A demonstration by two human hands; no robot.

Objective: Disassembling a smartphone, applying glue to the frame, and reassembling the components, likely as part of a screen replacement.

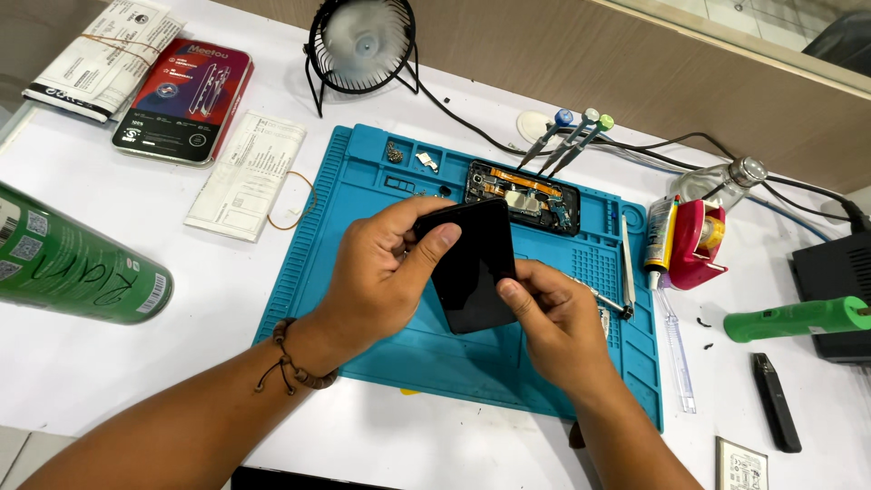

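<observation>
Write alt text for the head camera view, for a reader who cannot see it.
Both hands, left hand and right hand, hold a black phone panel above a blue repair mat on a white table. An opened phone lies on the mat behind them, with screwdrivers, a small black fan and a green can nearby.

A phone repair workshop: a blue repair mat point(381, 172) with parts trays lies on the white table point(136, 381), an opened phone point(523, 196) with its insides bare rests on it, three precision screwdrivers point(570, 138) lean beside it, and a glue tube point(660, 232), tape dispenser point(700, 243) and small fan point(361, 44) stand near
</observation>
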